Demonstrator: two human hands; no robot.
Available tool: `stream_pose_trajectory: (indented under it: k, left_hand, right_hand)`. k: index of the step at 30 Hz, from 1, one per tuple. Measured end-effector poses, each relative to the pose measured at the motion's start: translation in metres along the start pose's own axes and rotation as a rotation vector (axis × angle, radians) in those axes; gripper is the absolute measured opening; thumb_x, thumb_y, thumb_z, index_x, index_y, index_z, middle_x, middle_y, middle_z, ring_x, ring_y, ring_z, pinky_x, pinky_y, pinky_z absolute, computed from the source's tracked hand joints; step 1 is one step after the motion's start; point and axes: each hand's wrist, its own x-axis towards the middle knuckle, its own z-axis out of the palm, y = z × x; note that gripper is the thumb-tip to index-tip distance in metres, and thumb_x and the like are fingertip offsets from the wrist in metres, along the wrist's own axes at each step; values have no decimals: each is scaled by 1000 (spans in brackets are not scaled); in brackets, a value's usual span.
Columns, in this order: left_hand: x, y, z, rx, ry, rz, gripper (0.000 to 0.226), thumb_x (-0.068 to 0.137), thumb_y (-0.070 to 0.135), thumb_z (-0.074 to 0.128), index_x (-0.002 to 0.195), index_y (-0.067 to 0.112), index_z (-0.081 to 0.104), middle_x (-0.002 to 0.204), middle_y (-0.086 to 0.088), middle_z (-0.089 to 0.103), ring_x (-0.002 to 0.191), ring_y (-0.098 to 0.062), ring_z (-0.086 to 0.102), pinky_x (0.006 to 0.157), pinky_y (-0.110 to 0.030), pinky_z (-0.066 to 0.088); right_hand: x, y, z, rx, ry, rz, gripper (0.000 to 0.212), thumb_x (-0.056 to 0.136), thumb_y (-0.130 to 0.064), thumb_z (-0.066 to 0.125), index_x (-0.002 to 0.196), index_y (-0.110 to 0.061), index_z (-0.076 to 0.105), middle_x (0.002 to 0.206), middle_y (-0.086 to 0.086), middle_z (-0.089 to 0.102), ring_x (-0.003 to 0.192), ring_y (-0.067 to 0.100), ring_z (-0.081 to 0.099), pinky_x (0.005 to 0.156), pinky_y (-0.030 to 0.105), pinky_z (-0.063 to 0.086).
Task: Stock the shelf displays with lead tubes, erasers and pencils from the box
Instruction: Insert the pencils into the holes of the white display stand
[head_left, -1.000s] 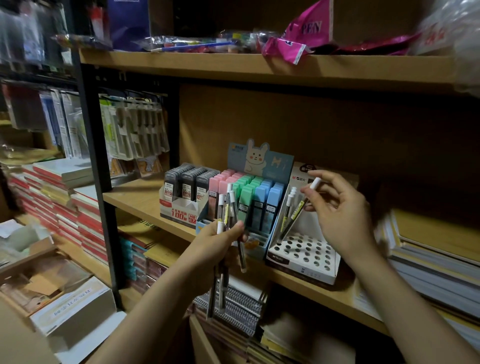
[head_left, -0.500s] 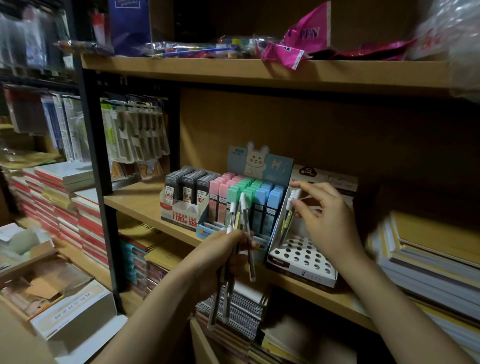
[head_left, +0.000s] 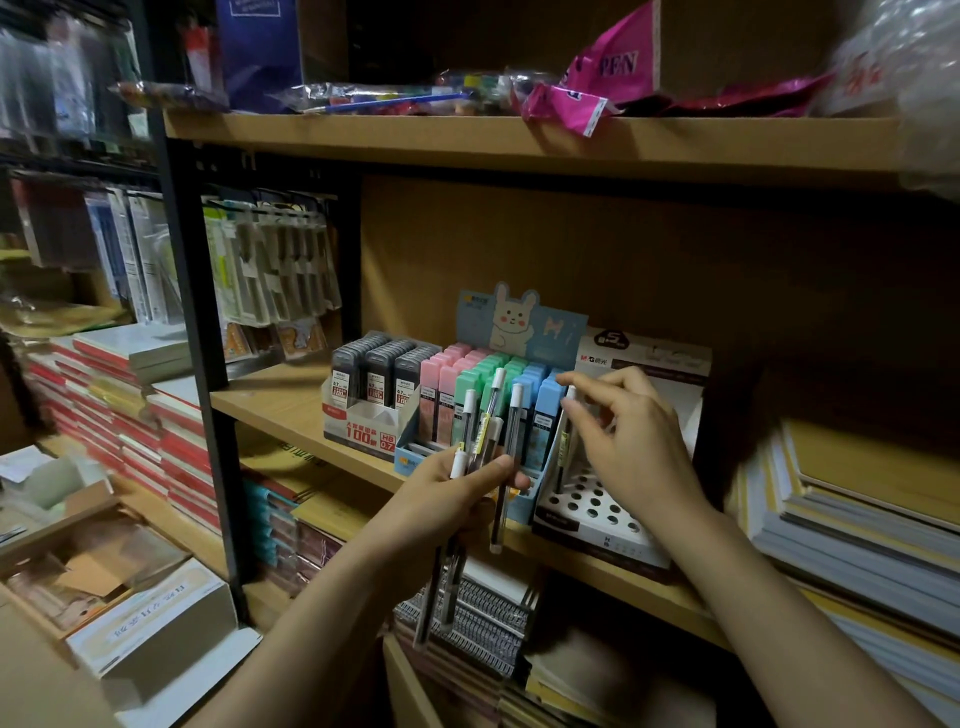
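Our left hand (head_left: 457, 499) clenches a bundle of lead tubes (head_left: 483, 457), thumb across their middles; the white caps fan upward in front of the pastel display and the lower ends hang below the front edge of the shelf (head_left: 291, 410). Our right hand (head_left: 634, 447) sits just beside it, fingers loosely curled over the white perforated display (head_left: 592, 514), fingertips at the cap of a single lead tube (head_left: 566, 431) standing in one of the back holes; we cannot tell whether the fingers pinch it or merely touch it. The holes toward the display's front edge show dark and open.

To the left of that display, touching it, stands the rabbit-topped tray (head_left: 519, 322) with pink, green and blue cases in rows. Beside that, toward the shelf's left end, a white tray holds dark grey lead cases (head_left: 379, 369). Stacked notebooks (head_left: 852, 509) lie at the shelf's right end. A pink packet (head_left: 602, 73) rests on the upper shelf's front edge. Below left, an open cardboard box (head_left: 104, 571) sits beside piles of red-edged books (head_left: 171, 431).
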Motion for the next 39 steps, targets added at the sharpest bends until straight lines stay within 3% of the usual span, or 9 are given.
stream_pose_trajectory:
  k: [6,14,17,21,26,28,31,34,39]
  left_hand:
    - [-3,0,0,-33,-18,-24,28,96,34,56,85,16,74,55,4,26,46,-10,24,43,-19,25]
    - [-1,-2,-1,-44,-23,-41,29,96,35,56,88,14,73,55,4,28,46,-9,27,43,-18,28]
    - [0,-4,-2,-29,-15,-49,28,94,38,58,89,15,75,57,4,29,47,-9,27,45,-19,26]
    - [1,-5,-3,-40,-21,-55,28,94,38,58,88,16,74,58,3,30,47,-9,27,45,-20,26]
    - [-2,-2,-1,-35,-43,-39,27,95,36,57,90,15,73,57,4,31,47,-9,27,44,-18,27]
    - [-3,0,1,-43,-63,-14,26,94,35,58,93,12,71,56,4,31,46,-8,27,43,-17,26]
    - [-5,4,6,-41,-121,24,29,93,35,58,98,8,68,56,6,35,49,-9,27,45,-18,23]
    - [-5,12,10,-33,-173,72,27,92,36,58,95,11,68,58,3,34,51,-11,24,47,-22,20]
    - [-6,13,10,-11,-149,46,34,94,33,56,107,3,66,56,8,43,49,-8,28,45,-18,23]
  right_hand:
    - [5,-7,4,15,86,17,21,96,-21,59,112,-17,73,100,-3,58,90,12,58,80,27,50]
    - [0,-5,-1,-17,78,3,23,95,-22,61,115,-18,72,98,-3,52,82,4,55,75,20,52]
    - [-1,-1,-2,18,45,-6,23,94,-17,63,115,-16,72,98,-4,55,86,1,56,76,8,48]
    - [1,1,0,65,32,-14,24,92,-12,65,115,-15,72,97,-5,58,90,4,58,82,17,53]
    - [-1,6,-3,57,4,7,28,92,-18,65,118,-28,68,101,-7,46,91,-8,49,77,9,48]
    - [-4,-1,-6,61,79,-37,33,89,-21,68,121,-31,65,105,-5,44,94,-13,44,77,12,50]
    - [-7,-18,-10,133,205,-127,39,86,-28,70,124,-22,64,97,-5,54,76,3,54,64,12,49]
    - [-11,-31,-9,298,98,89,41,84,-36,70,123,-24,63,83,-9,65,64,10,63,58,20,56]
    - [-14,-33,-5,504,-98,180,16,86,-20,71,97,-31,68,89,-7,71,83,3,68,68,15,54]
